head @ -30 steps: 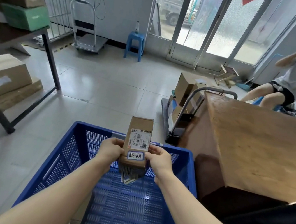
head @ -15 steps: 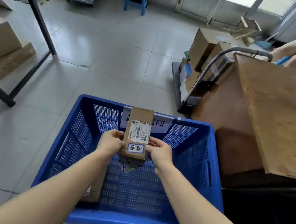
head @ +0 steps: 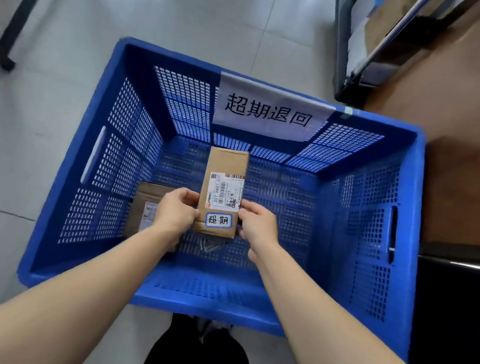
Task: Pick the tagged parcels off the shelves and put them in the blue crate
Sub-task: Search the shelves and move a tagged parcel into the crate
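Both hands, left hand and right hand, grip a tagged parcel by its sides inside the blue crate, above the floor where another parcel already lies; release apparently remains.

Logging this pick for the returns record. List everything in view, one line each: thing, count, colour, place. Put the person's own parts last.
blue crate: one, blue, on the floor below the hands.
paper sign: one, white with black characters, on the crate's far wall.
tagged parcel: one, brown cardboard with white labels, held over the crate's inside.
second parcel: one, brown, lying in the crate at left.
trolley: one, dark, loaded with boxes, upper right.
wooden counter: one, brown, right.
shelf frame: one, black, upper left.
left hand: one, gripping the tagged parcel's left side.
right hand: one, gripping its right side.
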Demonstrator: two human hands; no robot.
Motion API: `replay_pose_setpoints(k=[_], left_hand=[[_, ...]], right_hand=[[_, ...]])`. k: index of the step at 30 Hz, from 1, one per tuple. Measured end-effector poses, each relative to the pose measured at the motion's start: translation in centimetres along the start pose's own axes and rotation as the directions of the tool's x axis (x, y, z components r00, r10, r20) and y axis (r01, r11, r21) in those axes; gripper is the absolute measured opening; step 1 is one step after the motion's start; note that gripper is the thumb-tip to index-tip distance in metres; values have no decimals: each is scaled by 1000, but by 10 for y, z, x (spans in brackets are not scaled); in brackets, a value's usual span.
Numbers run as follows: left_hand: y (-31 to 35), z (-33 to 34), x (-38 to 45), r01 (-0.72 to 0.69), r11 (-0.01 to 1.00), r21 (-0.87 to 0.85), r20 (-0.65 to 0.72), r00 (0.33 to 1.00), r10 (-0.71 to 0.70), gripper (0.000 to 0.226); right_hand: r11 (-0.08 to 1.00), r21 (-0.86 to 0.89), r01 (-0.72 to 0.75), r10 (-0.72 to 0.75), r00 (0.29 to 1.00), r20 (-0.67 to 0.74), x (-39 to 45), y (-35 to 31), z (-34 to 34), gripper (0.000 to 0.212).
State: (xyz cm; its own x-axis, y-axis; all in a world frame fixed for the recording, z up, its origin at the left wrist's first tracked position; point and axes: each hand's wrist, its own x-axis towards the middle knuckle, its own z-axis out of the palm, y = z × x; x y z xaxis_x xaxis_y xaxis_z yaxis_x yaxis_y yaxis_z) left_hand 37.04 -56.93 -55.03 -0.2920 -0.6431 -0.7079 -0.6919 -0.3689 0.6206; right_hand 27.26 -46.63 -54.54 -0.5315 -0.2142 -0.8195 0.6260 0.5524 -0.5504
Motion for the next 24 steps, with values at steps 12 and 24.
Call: replay_pose_setpoints(k=[12, 24], left_hand=[[-105, 29, 87, 92, 962, 256, -2, 996, -94, 28], [-187, 63, 185, 129, 877, 464, 118, 972, -205, 38]], right_hand=[[973, -132, -188, 201, 975, 93, 100, 90, 28, 25], [943, -153, -296, 320, 931, 173, 205, 172, 57, 25]])
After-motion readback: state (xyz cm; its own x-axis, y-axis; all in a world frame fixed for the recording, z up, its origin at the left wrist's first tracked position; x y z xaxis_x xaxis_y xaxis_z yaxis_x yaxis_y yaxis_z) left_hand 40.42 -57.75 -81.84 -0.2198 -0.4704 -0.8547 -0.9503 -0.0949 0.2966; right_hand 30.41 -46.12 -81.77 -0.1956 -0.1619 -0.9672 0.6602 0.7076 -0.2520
